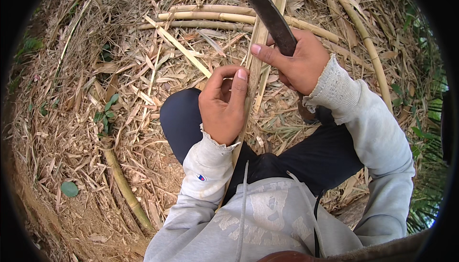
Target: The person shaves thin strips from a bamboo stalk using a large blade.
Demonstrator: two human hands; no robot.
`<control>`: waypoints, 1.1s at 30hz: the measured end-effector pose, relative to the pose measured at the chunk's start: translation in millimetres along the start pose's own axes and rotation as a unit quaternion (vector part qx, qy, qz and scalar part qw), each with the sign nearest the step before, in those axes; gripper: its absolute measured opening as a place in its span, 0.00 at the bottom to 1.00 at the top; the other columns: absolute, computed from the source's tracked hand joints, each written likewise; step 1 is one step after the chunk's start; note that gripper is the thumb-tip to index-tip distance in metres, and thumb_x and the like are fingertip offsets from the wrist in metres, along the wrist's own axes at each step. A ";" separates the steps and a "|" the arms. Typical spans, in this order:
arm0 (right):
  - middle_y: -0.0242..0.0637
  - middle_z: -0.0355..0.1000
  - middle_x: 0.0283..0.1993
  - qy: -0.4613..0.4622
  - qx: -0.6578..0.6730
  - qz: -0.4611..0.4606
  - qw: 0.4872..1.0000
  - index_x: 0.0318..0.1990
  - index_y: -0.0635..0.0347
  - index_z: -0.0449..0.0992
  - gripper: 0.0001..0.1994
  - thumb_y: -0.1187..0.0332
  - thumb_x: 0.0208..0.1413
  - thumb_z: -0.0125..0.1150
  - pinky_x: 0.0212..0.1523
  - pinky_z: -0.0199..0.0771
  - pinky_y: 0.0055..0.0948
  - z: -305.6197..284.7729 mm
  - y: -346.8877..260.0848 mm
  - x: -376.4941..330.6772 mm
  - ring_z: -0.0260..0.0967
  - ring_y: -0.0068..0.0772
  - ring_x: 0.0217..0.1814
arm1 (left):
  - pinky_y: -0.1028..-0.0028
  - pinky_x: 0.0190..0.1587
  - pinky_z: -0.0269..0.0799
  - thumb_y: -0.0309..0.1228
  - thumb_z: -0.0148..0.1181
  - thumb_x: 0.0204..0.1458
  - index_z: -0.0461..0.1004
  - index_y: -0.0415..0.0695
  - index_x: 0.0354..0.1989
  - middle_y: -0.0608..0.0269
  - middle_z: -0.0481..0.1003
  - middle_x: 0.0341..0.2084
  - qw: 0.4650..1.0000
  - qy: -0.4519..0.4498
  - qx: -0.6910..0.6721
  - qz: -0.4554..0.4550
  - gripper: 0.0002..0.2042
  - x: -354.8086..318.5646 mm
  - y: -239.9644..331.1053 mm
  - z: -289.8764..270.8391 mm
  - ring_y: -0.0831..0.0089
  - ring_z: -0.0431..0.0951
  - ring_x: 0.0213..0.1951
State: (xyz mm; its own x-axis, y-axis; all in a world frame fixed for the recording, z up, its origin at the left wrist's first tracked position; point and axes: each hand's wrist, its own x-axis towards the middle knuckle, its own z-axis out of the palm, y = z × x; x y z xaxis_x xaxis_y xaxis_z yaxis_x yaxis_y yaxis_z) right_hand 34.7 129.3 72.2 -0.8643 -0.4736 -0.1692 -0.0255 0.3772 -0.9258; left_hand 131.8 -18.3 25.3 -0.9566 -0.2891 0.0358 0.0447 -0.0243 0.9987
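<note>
A long split bamboo strip [255,63] runs from the top of the view down between my hands and on past my left forearm toward my lap. With curled fingers and the thumb against the index finger, my left hand [223,103] pinches the strip's left edge. My right hand [301,61] is wrapped round a machete [267,13], its thumb stretched over onto the strip. The dark curved blade slants up and left across the strip, and the lower end of the machete shows below my fist. Part of the grip is hidden by my fingers.
Bamboo poles [210,16] lie beyond my hands; another curved pole [368,42] is at the right and a short one [125,185] at the left. A pale split piece [184,49] rests on ground littered with shavings and dry leaves. My dark-trousered knees [179,123] are bent below.
</note>
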 end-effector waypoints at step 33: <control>0.27 0.60 0.11 0.016 0.079 0.057 0.995 0.26 0.62 0.71 0.15 0.59 0.56 0.62 0.14 0.60 0.24 -7.2 -7.6 -1.0 0.59 0.18 0.11 | 0.82 0.12 0.53 0.39 0.38 0.65 0.65 0.40 0.37 0.67 0.63 0.15 0.902 -0.203 -0.225 -0.306 0.14 -11.6 12.3 -11.9 0.82 0.57 0.10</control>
State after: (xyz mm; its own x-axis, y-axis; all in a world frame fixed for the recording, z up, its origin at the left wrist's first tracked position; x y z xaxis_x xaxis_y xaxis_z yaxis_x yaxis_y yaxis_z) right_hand 32.2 132.7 81.8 -0.8730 -0.4076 -0.2679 0.1511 0.2961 -0.9431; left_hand 146.9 -26.6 36.7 -0.8643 0.2834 -0.4156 -0.5030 -0.4734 0.7231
